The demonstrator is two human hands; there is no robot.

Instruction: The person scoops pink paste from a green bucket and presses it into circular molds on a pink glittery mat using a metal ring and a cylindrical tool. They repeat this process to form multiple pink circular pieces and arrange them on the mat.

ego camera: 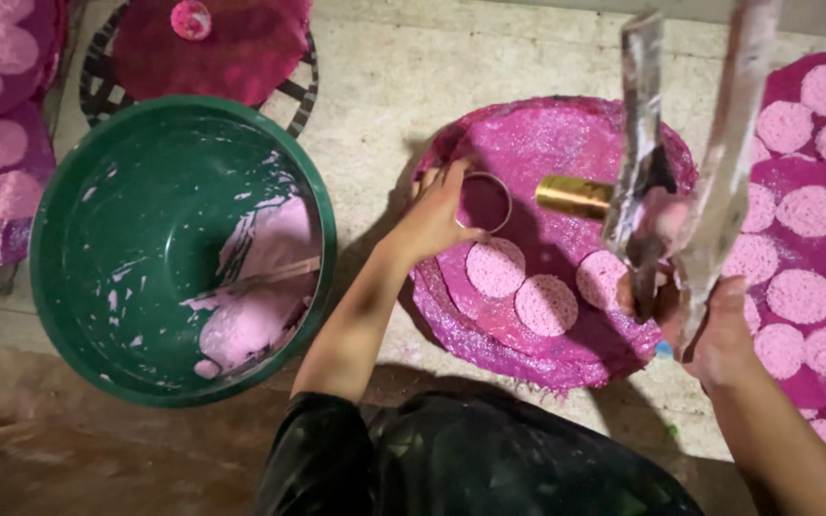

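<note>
My left hand [437, 212] grips a small metal ring mould [485, 202] set on a round magenta cloth-covered tray [566, 143]. Three pink batter discs [545, 304] lie in a row on that tray, below the ring. My right hand [709, 325] is raised near the tray's right edge, shut on a clear plastic bag [719, 191] whose folds stretch up toward the camera. A brass-coloured cylinder [574, 196] pokes out sideways at the bag's lower part, just right of the ring.
A large green basin [88, 239] with pink batter [260, 287] and a stick in it stands to the left. Magenta sheets with several pink discs lie at right [815, 248] and far left [2, 143]. Another covered tray [212, 48] sits behind the basin. The floor is concrete.
</note>
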